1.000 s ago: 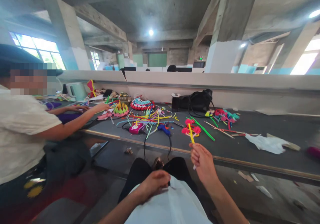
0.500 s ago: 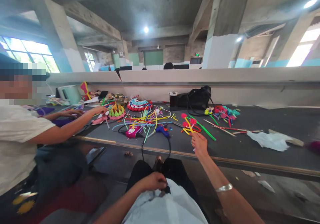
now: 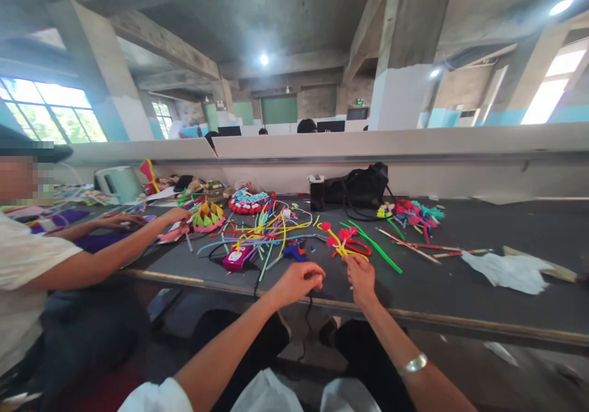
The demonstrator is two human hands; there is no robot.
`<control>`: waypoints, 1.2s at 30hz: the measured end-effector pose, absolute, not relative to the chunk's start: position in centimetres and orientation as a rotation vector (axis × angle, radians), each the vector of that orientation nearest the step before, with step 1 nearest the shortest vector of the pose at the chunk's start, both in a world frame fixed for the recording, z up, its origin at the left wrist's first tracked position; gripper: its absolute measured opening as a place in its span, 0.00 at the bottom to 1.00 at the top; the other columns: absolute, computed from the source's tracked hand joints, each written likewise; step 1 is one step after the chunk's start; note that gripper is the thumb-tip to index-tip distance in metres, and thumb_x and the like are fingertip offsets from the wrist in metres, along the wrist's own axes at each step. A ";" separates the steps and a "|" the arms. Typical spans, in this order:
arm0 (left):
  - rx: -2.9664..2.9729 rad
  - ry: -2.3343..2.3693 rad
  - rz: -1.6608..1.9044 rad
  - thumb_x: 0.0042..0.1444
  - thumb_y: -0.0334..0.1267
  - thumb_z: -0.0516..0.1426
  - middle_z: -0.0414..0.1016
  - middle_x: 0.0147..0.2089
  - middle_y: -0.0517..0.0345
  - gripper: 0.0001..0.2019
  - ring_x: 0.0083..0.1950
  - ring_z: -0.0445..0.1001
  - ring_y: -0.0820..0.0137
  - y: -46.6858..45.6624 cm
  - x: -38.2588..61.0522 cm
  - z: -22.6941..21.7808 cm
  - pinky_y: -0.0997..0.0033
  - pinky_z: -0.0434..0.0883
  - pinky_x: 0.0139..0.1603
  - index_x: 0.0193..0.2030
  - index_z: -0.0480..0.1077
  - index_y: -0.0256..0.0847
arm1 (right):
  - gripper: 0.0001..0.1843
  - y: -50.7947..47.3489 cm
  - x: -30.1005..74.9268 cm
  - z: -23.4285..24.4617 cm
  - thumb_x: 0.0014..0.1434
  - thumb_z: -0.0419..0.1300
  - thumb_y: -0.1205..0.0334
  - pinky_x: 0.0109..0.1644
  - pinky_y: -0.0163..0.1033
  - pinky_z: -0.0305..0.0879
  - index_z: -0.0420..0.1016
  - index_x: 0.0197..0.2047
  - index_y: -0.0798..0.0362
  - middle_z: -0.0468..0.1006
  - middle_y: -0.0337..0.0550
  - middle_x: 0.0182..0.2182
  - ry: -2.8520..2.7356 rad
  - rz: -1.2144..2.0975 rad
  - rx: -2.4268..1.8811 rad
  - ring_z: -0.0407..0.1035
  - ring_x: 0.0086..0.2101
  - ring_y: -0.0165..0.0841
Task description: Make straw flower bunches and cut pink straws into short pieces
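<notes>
My right hand point(image 3: 361, 277) is closed around the yellow stems of a pipe-cleaner flower point(image 3: 343, 237) with fluffy pinkish-red heads, held just above the table's front edge. To its left, my left hand point(image 3: 298, 284) hovers over the edge with fingers curled together; whatever they pinch, if anything, is hidden. A blue glue gun point(image 3: 294, 251) lies just beyond my left hand. Behind the flower rest a red pipe-cleaner loop point(image 3: 363, 247) and green pipe cleaners point(image 3: 380, 249).
Loose pipe cleaners point(image 3: 257, 231) and a magenta box point(image 3: 235, 258) lie left of centre. At the back are a beaded piece point(image 3: 251, 201) and a black bag point(image 3: 361, 188). White plastic point(image 3: 506, 271) lies right. A co-worker's arm point(image 3: 124, 237) reaches in from the left.
My left hand has risen from my lap to the table edge, beside my right hand. The right hand still holds the flower, now slightly lower in view. The view has shifted a little.
</notes>
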State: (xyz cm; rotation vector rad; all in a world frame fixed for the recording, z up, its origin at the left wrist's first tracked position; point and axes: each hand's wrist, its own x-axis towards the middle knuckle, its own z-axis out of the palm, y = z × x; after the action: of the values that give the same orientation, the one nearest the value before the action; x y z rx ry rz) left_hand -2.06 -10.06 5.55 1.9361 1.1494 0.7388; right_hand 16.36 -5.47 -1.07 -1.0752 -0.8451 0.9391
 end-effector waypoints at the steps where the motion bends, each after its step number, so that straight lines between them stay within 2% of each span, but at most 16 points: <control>1: 2.012 1.165 0.793 0.57 0.38 0.54 0.79 0.37 0.53 0.12 0.37 0.74 0.69 -9.8 -1.8 5.6 0.72 0.69 0.40 0.43 0.73 0.35 | 0.16 -5.5 16.3 -1.1 0.43 0.64 0.50 0.15 0.29 0.41 0.72 0.25 0.56 0.54 0.25 0.10 -0.841 0.961 -1.072 0.46 0.13 0.21; 4: 2.362 1.108 0.944 0.59 0.35 0.52 0.77 0.46 0.52 0.12 0.46 0.73 0.68 -8.7 -0.7 5.8 0.69 0.69 0.48 0.47 0.72 0.39 | 0.16 -5.5 16.5 -0.8 0.41 0.66 0.51 0.16 0.29 0.40 0.72 0.25 0.56 0.54 0.26 0.10 -0.829 1.047 -1.054 0.46 0.13 0.21; 7: 2.733 1.027 0.948 0.60 0.31 0.50 0.72 0.53 0.50 0.16 0.56 0.68 0.66 -7.3 0.3 6.3 0.63 0.65 0.56 0.55 0.68 0.39 | 0.17 -5.5 16.4 -0.5 0.41 0.66 0.51 0.16 0.28 0.39 0.71 0.26 0.56 0.54 0.26 0.12 -0.818 1.156 -1.014 0.45 0.13 0.21; 11: 3.099 1.026 0.806 0.61 0.30 0.49 0.70 0.56 0.47 0.18 0.63 0.61 0.63 -5.7 0.4 7.1 0.57 0.57 0.63 0.58 0.64 0.37 | 0.17 -5.6 15.4 -0.1 0.43 0.65 0.50 0.17 0.27 0.38 0.67 0.27 0.53 0.51 0.24 0.15 -0.801 1.348 -0.921 0.42 0.15 0.20; 14: 3.247 1.038 0.628 0.62 0.31 0.48 0.74 0.48 0.49 0.13 0.59 0.65 0.63 -5.0 -1.0 7.9 0.52 0.50 0.66 0.51 0.68 0.37 | 0.18 -5.7 14.1 0.3 0.44 0.66 0.52 0.17 0.27 0.34 0.61 0.24 0.52 0.48 0.24 0.16 -0.819 1.510 -0.850 0.37 0.16 0.20; 16: 3.302 1.020 0.545 0.62 0.31 0.49 0.75 0.44 0.51 0.11 0.55 0.68 0.64 -4.9 -2.4 8.5 0.50 0.49 0.66 0.48 0.70 0.37 | 0.19 -5.6 13.1 0.8 0.45 0.66 0.54 0.17 0.27 0.33 0.58 0.23 0.51 0.46 0.24 0.16 -0.831 1.598 -0.820 0.36 0.16 0.20; 21: 3.344 0.972 0.635 0.62 0.30 0.50 0.75 0.45 0.51 0.13 0.60 0.63 0.63 -4.6 -5.4 9.9 0.52 0.48 0.66 0.51 0.68 0.36 | 0.19 -4.5 11.3 3.0 0.48 0.67 0.58 0.18 0.28 0.33 0.58 0.24 0.52 0.46 0.24 0.17 -0.888 1.775 -0.733 0.35 0.17 0.20; 24: 3.311 1.014 0.624 0.62 0.31 0.49 0.75 0.42 0.52 0.11 0.59 0.64 0.63 -4.1 -6.5 11.1 0.52 0.47 0.67 0.49 0.69 0.37 | 0.18 -3.7 10.8 4.7 0.51 0.66 0.55 0.19 0.29 0.32 0.60 0.24 0.53 0.47 0.25 0.17 -0.994 1.808 -0.712 0.35 0.18 0.20; 27: 3.317 1.020 0.516 0.62 0.30 0.48 0.74 0.37 0.55 0.09 0.49 0.70 0.66 -3.2 -7.0 12.0 0.52 0.49 0.67 0.42 0.69 0.38 | 0.18 -3.1 10.7 6.2 0.51 0.66 0.53 0.19 0.30 0.32 0.63 0.25 0.54 0.49 0.25 0.16 -1.116 1.792 -0.778 0.37 0.17 0.20; 30: 3.315 1.018 0.451 0.57 0.28 0.51 0.70 0.30 0.58 0.06 0.36 0.69 0.68 -2.1 -6.7 12.0 0.54 0.51 0.66 0.34 0.68 0.38 | 0.17 -2.7 11.1 7.0 0.49 0.65 0.52 0.19 0.30 0.34 0.65 0.25 0.54 0.51 0.26 0.15 -1.190 1.731 -0.886 0.39 0.17 0.20; 33: 3.270 1.012 0.439 0.52 0.28 0.54 0.69 0.28 0.58 0.03 0.34 0.68 0.68 -1.5 -6.0 11.2 0.57 0.55 0.63 0.33 0.67 0.38 | 0.17 -2.5 11.9 7.1 0.51 0.63 0.49 0.18 0.30 0.38 0.66 0.25 0.54 0.52 0.26 0.14 -1.260 1.655 -0.981 0.41 0.16 0.21; 36: 3.222 0.982 0.434 0.51 0.28 0.54 0.70 0.30 0.57 0.04 0.35 0.68 0.68 -1.6 -5.4 10.4 0.60 0.60 0.57 0.35 0.67 0.37 | 0.18 -2.6 12.9 6.8 0.53 0.61 0.47 0.17 0.30 0.39 0.66 0.25 0.53 0.52 0.26 0.13 -1.352 1.633 -1.069 0.43 0.14 0.21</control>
State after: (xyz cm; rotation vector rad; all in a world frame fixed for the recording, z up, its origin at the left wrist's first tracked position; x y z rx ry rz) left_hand -5.44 -1.58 10.42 3.2222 0.9823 0.4345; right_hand 12.88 -2.61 6.85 -1.0688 -1.3523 1.6330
